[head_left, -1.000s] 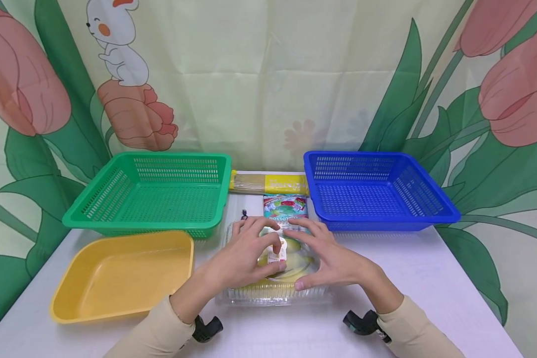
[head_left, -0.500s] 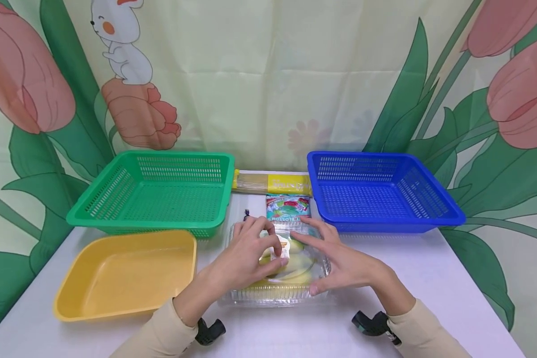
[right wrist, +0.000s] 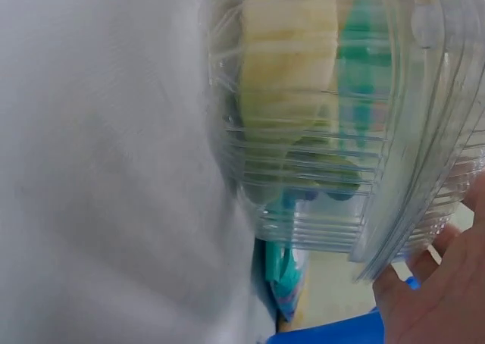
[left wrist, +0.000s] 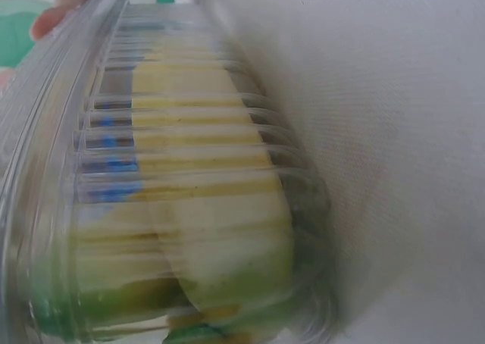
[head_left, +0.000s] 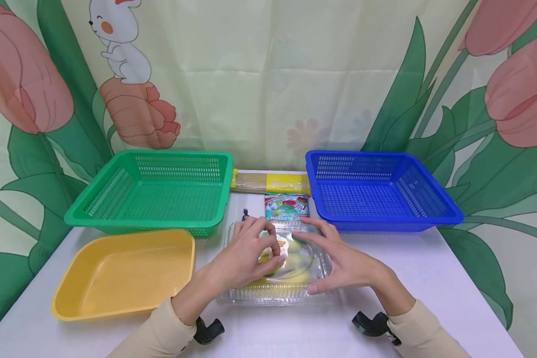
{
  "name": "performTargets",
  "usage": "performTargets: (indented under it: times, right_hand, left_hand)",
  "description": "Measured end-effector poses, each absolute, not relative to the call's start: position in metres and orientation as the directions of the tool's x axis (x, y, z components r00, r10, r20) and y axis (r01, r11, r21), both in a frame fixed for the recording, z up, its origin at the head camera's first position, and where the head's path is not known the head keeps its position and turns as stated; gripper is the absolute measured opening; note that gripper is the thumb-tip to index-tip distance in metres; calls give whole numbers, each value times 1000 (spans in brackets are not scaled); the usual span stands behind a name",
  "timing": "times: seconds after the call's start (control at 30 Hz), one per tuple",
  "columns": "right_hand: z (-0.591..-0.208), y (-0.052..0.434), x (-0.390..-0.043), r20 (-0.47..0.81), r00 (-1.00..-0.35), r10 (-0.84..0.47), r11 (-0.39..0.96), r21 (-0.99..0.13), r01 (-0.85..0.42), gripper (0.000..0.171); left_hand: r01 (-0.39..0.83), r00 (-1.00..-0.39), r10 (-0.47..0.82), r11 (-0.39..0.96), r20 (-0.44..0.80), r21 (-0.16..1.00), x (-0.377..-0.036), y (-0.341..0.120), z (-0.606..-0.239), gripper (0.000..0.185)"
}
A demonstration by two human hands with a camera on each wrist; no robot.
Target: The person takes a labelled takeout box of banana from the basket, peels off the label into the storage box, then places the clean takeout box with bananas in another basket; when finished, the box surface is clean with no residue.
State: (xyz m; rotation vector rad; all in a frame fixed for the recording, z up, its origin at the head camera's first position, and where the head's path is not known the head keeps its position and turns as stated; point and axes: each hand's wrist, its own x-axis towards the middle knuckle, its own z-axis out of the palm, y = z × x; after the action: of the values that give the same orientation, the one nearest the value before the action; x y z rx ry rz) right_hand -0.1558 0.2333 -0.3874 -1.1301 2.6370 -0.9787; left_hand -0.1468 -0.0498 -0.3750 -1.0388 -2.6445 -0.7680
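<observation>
Clear box of bananas: light, thin, flexible (likely slippery); best held at rim. Left hand pinches lid label; right hand rests open on lid.

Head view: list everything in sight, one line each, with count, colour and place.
clear clamshell box: one, transparent, yellow-green fruit inside, front centre of the table
white label: one, on the box lid
green basket: one, back left
blue basket: one, back right
yellow tray: one, front left
noodle packet: one, yellow and tan, between the baskets at the back
snack packet: one, teal and red, just behind the box
table: one, white
left hand: one, on the lid, fingers at the label
right hand: one, on the lid's right side, thumb at its front edge
</observation>
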Motion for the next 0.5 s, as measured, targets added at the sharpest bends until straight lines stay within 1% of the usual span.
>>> performTargets:
  times: [0.1, 0.2, 0.4, 0.5]
  right_hand:
    - [-388, 233, -155, 143, -730, -668, 524, -606, -598, 101]
    - [-390, 234, -154, 143, -731, -668, 515, -620, -592, 101]
    - [-393, 243, -157, 164, -676, -718, 420, -673, -609, 105]
    - [-394, 246, -159, 168, -674, -720, 402, -691, -601, 101]
  left_hand:
    - [675, -737, 571, 614, 361, 408, -147, -50, -376, 17]
    - [677, -736, 570, 610, 365, 412, -147, -50, -377, 18]
    - [685, -728, 570, 604, 381, 407, -148, -51, -377, 18]
    - [686, -728, 569, 601, 384, 410, -149, -51, -377, 18]
